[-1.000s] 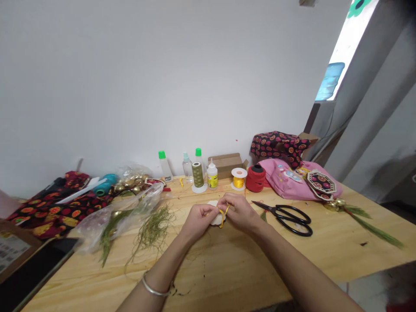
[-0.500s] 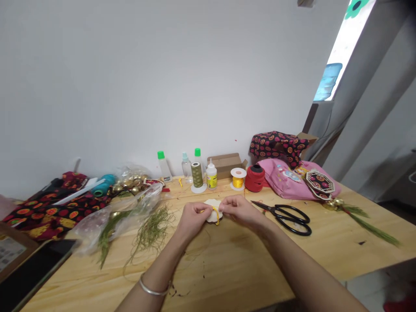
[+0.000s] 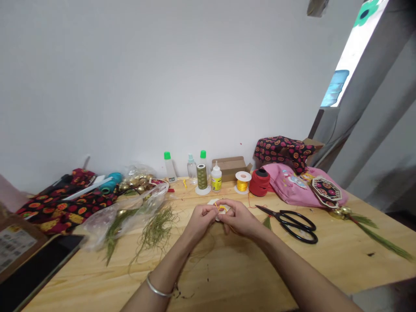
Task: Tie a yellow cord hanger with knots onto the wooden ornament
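Both of my hands meet over the middle of the wooden table (image 3: 247, 277). My left hand (image 3: 201, 220) and my right hand (image 3: 238, 218) are closed in pinches on a small pale flat piece (image 3: 214, 203) with a yellow cord (image 3: 221, 208) looped through it. The piece is mostly hidden by my fingers. A silver bangle (image 3: 157, 289) sits on my left wrist.
Black scissors (image 3: 292, 222) lie right of my hands. Behind stand a green thread cone (image 3: 202, 177), glue bottles (image 3: 216, 177), a yellow cord spool (image 3: 242, 182), a red spool (image 3: 259, 182) and a cardboard box (image 3: 229, 167). Green fibres (image 3: 156, 225), a plastic bag (image 3: 123, 212) and patterned cloth (image 3: 61, 208) lie left; a pink bag (image 3: 292, 184) right.
My hands have drawn closer together around the pale piece, and less of the yellow cord loop shows. The camera has shifted slightly; the table items stay put.
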`<action>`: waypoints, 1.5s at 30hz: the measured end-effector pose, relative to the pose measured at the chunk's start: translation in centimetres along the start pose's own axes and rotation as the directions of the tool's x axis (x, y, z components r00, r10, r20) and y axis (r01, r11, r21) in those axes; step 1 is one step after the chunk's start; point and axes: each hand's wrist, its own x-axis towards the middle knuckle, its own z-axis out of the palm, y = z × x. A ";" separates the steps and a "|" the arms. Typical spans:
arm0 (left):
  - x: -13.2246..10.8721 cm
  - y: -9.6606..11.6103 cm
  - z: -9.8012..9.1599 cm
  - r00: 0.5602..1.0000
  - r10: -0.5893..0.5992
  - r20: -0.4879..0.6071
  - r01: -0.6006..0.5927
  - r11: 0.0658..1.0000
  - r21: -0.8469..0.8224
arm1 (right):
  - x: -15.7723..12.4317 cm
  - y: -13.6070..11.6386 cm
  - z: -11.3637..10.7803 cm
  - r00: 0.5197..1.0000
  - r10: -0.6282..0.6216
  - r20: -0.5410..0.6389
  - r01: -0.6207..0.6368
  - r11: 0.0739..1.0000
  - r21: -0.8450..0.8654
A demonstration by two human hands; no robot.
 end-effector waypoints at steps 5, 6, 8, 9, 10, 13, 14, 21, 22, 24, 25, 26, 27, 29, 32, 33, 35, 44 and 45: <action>0.2 -0.1 0.1 0.998 -0.056 -0.008 0.056 0.998 -0.029 | -0.1 0.0 0.2 0.983 -0.166 -0.075 0.121 0.901 -0.417; 0.2 -0.1 0.1 0.997 -0.071 -0.015 0.070 0.997 -0.036 | -0.2 -0.1 0.1 0.980 -0.185 -0.078 0.126 0.870 -0.477; 0.3 0.0 0.0 0.995 -0.100 -0.020 0.099 0.994 -0.049 | -0.2 -0.3 -0.2 0.974 -0.209 -0.084 0.129 0.823 -0.553; 0.3 0.0 -0.1 0.993 -0.114 -0.018 0.113 0.992 -0.054 | -0.3 -0.3 -0.2 0.972 -0.218 -0.086 0.130 0.808 -0.575; 0.3 0.1 -0.2 0.992 -0.128 -0.014 0.127 0.990 -0.057 | -0.3 -0.4 -0.3 0.970 -0.227 -0.089 0.133 0.796 -0.591; 0.3 0.2 -0.4 0.986 -0.167 -0.008 0.167 0.984 -0.055 | -0.2 -0.3 -0.4 0.962 -0.257 -0.096 0.143 0.768 -0.624; 0.3 0.2 -0.4 0.984 -0.179 -0.008 0.178 0.983 -0.052 | -0.2 -0.3 -0.5 0.958 -0.267 -0.099 0.146 0.759 -0.634; 0.3 -0.1 -0.6 0.983 -0.178 -0.046 0.175 0.982 -0.065 | -0.1 -0.1 -0.7 0.946 -0.302 -0.117 0.147 0.721 -0.678; 0.3 0.0 -0.7 0.984 -0.172 -0.054 0.168 0.983 -0.075 | -0.1 -0.1 -0.7 0.946 -0.301 -0.117 0.146 0.721 -0.677; 0.3 0.1 -0.7 0.985 -0.164 -0.060 0.158 0.982 -0.099 | -0.1 -0.1 -0.6 0.949 -0.296 -0.110 0.146 0.721 -0.678; 0.3 0.1 -0.7 0.985 -0.162 -0.058 0.155 0.982 -0.112 | -0.2 -0.1 -0.6 0.950 -0.294 -0.105 0.147 0.718 -0.680; 0.3 0.1 -0.7 0.986 -0.160 -0.053 0.153 0.980 -0.125 | -0.2 -0.1 -0.6 0.950 -0.293 -0.103 0.146 0.715 -0.684; 0.3 0.1 -0.6 0.986 -0.159 -0.047 0.151 0.978 -0.141 | -0.2 -0.2 -0.6 0.951 -0.293 -0.101 0.146 0.712 -0.687; 0.3 -0.1 -0.6 0.986 -0.159 -0.040 0.150 0.973 -0.174 | -0.2 -0.2 -0.5 0.951 -0.292 -0.098 0.147 0.708 -0.691; 0.5 -0.3 -0.6 0.988 -0.142 -0.059 0.124 0.965 -0.232 | -0.2 -0.3 -0.5 0.949 -0.297 -0.107 0.142 0.705 -0.695; 0.6 -0.4 -0.6 0.989 -0.129 -0.073 0.108 0.964 -0.242 | -0.2 -0.3 -0.5 0.947 -0.301 -0.114 0.139 0.702 -0.698; 0.7 -0.6 -0.7 0.990 -0.100 -0.102 0.072 0.967 -0.245 | -0.3 -0.4 -0.5 0.942 -0.309 -0.127 0.131 0.692 -0.710; 0.4 -0.7 -0.7 0.980 0.094 -0.174 -0.094 0.996 0.007 | -0.4 -0.6 -0.7 0.942 -0.312 -0.123 0.151 0.723 -0.674; 0.4 -0.6 -0.7 0.981 0.104 -0.162 -0.101 0.995 0.025 | -0.4 -0.5 -0.7 0.946 -0.304 -0.116 0.160 0.744 -0.649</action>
